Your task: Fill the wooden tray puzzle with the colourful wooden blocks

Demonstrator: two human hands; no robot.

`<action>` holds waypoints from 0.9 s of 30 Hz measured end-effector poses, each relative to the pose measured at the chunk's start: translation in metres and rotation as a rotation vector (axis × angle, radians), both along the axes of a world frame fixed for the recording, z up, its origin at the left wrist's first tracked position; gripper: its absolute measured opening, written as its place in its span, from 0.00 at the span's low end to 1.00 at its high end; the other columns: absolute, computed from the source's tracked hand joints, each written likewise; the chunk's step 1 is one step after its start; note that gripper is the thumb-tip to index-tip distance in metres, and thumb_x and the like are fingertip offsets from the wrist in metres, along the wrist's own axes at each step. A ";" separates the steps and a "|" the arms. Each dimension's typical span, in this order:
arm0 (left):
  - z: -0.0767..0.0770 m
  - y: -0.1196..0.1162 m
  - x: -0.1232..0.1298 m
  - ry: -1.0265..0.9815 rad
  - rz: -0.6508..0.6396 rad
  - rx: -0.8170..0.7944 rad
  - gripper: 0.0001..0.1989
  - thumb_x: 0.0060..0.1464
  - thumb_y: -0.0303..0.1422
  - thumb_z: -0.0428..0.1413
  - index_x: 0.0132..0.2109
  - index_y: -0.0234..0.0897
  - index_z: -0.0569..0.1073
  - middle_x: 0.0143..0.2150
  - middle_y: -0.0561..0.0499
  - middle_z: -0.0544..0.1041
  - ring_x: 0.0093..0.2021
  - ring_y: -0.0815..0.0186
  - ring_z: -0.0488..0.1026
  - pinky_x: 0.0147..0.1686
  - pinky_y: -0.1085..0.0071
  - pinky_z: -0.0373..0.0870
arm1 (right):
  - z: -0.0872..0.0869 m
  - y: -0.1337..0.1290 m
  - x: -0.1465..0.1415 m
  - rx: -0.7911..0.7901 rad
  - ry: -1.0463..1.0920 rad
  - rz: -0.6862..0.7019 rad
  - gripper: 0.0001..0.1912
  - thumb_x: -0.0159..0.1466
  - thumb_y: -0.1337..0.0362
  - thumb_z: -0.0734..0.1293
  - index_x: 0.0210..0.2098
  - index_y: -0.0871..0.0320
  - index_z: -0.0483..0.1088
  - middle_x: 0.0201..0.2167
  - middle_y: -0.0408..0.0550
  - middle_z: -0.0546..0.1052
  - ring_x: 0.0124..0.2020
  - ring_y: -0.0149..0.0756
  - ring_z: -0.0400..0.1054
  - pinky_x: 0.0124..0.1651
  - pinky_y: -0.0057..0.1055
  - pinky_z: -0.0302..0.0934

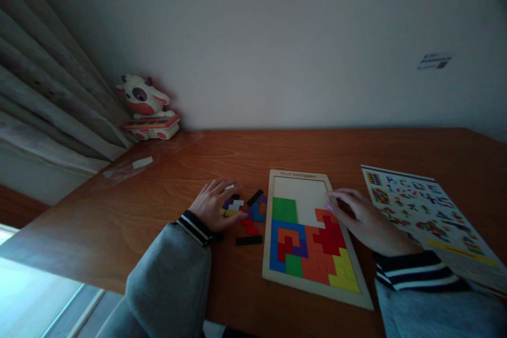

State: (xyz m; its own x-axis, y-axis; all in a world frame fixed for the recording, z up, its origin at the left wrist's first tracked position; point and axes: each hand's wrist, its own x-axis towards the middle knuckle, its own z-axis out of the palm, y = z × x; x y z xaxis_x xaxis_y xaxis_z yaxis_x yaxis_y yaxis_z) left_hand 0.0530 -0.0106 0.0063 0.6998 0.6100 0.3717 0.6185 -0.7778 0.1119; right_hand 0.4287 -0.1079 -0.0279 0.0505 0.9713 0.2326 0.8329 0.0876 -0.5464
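Note:
My left hand (216, 206) hovers over or rests among loose coloured puzzle pieces (259, 212) left of the board, thumb and fingers apart. A small white piece (229, 187) shows at its fingertips; whether they touch it I cannot tell. My right hand (356, 216) lies at the right rim of the wooden puzzle board (317, 293), thumb and forefinger apart with nothing seen between them. Green, blue, orange, red, purple and yellow pieces fill the board's lower part, while its upper part shows pale bare wood. A black bar piece (249, 241) lies near my left wrist.
A printed pattern sheet (420, 206) lies right of the board, partly under my right forearm. At the back left of the brown table (222, 156) stands a cow toy (148, 105) with a keyboard-like base. A curtain (51, 74) hangs on the left.

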 end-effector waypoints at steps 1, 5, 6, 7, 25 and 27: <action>0.000 0.000 -0.008 0.026 0.007 -0.021 0.34 0.50 0.54 0.59 0.59 0.39 0.69 0.57 0.40 0.72 0.56 0.48 0.68 0.54 0.48 0.66 | 0.000 0.000 0.000 0.009 -0.002 0.007 0.24 0.65 0.48 0.57 0.47 0.57 0.72 0.48 0.58 0.73 0.53 0.49 0.67 0.59 0.49 0.60; 0.002 0.000 -0.032 0.099 0.023 -0.116 0.44 0.47 0.58 0.59 0.66 0.41 0.60 0.63 0.40 0.66 0.61 0.47 0.64 0.58 0.47 0.62 | -0.001 -0.001 0.000 0.020 -0.028 0.026 0.22 0.65 0.48 0.58 0.48 0.55 0.72 0.49 0.55 0.74 0.52 0.48 0.68 0.58 0.47 0.61; 0.002 -0.001 -0.036 0.100 0.022 -0.130 0.46 0.46 0.58 0.59 0.66 0.41 0.59 0.63 0.40 0.66 0.61 0.47 0.64 0.58 0.47 0.62 | -0.002 -0.001 0.000 0.016 -0.044 0.029 0.22 0.65 0.48 0.58 0.48 0.54 0.72 0.50 0.55 0.74 0.53 0.48 0.68 0.58 0.48 0.61; 0.002 -0.001 -0.041 0.094 0.019 -0.139 0.47 0.44 0.59 0.60 0.66 0.42 0.59 0.63 0.40 0.65 0.61 0.47 0.64 0.59 0.48 0.61 | -0.004 -0.001 0.000 0.009 -0.068 0.026 0.23 0.65 0.48 0.58 0.49 0.54 0.72 0.51 0.55 0.74 0.54 0.49 0.68 0.58 0.49 0.61; -0.010 0.000 -0.045 0.052 0.051 -0.065 0.34 0.53 0.53 0.58 0.61 0.39 0.66 0.56 0.41 0.73 0.55 0.50 0.70 0.53 0.50 0.68 | -0.028 0.001 0.017 -0.021 -0.195 -0.023 0.23 0.67 0.52 0.54 0.57 0.46 0.67 0.62 0.47 0.68 0.61 0.52 0.63 0.59 0.58 0.58; -0.012 -0.002 -0.041 0.062 0.073 -0.020 0.33 0.54 0.52 0.57 0.60 0.39 0.67 0.54 0.41 0.74 0.53 0.50 0.71 0.51 0.49 0.69 | -0.030 0.002 0.018 -0.035 -0.207 -0.030 0.24 0.66 0.52 0.54 0.58 0.46 0.67 0.62 0.48 0.67 0.61 0.53 0.62 0.59 0.59 0.57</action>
